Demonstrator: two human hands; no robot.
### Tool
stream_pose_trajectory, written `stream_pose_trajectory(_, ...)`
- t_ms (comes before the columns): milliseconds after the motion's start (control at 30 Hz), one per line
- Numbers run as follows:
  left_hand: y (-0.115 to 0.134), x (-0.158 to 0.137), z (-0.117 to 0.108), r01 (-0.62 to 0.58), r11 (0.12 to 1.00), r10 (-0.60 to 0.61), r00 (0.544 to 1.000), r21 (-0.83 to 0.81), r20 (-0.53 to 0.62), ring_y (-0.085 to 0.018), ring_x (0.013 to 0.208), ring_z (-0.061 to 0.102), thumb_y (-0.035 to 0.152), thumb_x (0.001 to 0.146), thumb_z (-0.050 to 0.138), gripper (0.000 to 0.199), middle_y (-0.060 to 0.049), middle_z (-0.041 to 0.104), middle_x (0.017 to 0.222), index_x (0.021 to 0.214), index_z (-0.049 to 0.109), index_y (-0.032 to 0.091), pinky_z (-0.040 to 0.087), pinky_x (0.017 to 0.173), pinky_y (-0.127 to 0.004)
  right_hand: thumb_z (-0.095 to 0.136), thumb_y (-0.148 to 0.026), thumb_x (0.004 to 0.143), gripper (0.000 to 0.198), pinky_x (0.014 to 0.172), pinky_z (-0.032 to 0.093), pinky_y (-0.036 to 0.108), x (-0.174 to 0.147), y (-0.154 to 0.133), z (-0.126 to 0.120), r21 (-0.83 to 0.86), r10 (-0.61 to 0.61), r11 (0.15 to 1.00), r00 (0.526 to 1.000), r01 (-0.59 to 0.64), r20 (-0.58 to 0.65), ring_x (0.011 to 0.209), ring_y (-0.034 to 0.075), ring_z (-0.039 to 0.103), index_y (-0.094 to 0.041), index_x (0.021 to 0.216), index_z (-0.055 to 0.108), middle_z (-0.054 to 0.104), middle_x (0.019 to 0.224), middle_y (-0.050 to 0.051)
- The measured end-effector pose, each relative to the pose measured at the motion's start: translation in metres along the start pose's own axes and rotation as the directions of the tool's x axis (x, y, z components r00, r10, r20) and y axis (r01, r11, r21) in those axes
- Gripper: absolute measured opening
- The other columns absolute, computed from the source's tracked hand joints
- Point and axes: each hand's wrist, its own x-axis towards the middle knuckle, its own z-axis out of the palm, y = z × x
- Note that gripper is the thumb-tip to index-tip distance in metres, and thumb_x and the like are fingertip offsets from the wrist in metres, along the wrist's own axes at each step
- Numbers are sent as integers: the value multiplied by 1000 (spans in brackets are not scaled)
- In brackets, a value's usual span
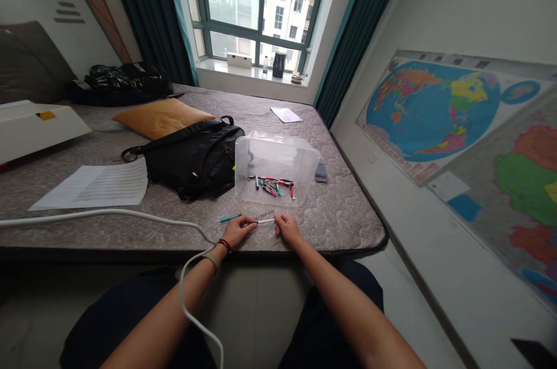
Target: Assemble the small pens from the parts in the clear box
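A white pen [266, 221] lies crosswise between my two hands, close to the front edge of the mattress. My left hand [238, 232] pinches its left end, which looks dark. At the pen's right end, the fingers of my right hand [287, 227] are closed on it. A teal pen [230, 218] rests on the mattress just beyond my left hand. Behind my hands stands a clear plastic bin [278, 155]. Several pens [274, 185] in red, teal, white and black lie loose in its bottom.
The bin stands on a grey mattress [339, 206]. A black backpack [195, 157] touches its left side, and a dark grey object [321, 172] lies at its right. A white cable [165, 221] crosses over my left forearm. Printed sheets [93, 186] lie to the left.
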Motion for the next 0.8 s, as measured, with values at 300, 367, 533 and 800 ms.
stream_pose_trajectory(300, 13, -6, 0, 54, 994, -54, 999, -94, 0, -16, 63, 61, 59, 69, 71, 46, -4, 72, 75, 85, 72, 16, 45, 60, -25, 54, -61, 86, 45, 55, 40, 25, 0, 0, 1, -26, -15, 1000, 1000, 14, -14, 46, 13, 50, -20, 65, 56, 55, 48, -3)
stream_pose_trajectory(367, 13, -7, 0, 52, 995, -52, 999, -88, 6, -17, 63, 62, 61, 70, 69, 47, -4, 72, 74, 83, 72, 16, 46, 60, -26, 54, -62, 86, 46, 56, 40, 25, 0, 0, 1, -28, -10, 1000, 1000, 9, -7, 46, 14, 50, -20, 67, 57, 55, 48, -3)
stream_pose_trajectory(533, 9, -7, 0, 15, 997, -15, 1000, -73, 0, -16, 61, 61, 61, 75, 64, 45, -3, 71, 71, 82, 72, 17, 45, 59, -25, 53, -64, 85, 47, 54, 38, 25, 0, 1, 0, -23, 11, 1000, 1000, -11, 15, 46, 14, 49, -20, 72, 59, 57, 50, -3)
stream_pose_trajectory(800, 9, -9, -1, 60, 989, -56, 998, -137, 36, -15, 58, 60, 60, 76, 65, 44, -2, 71, 68, 84, 71, 17, 44, 56, -24, 54, -63, 86, 47, 52, 35, 25, -1, 1, -3, -7, 37, 999, 999, -37, 40, 46, 13, 46, -18, 72, 60, 60, 51, -1)
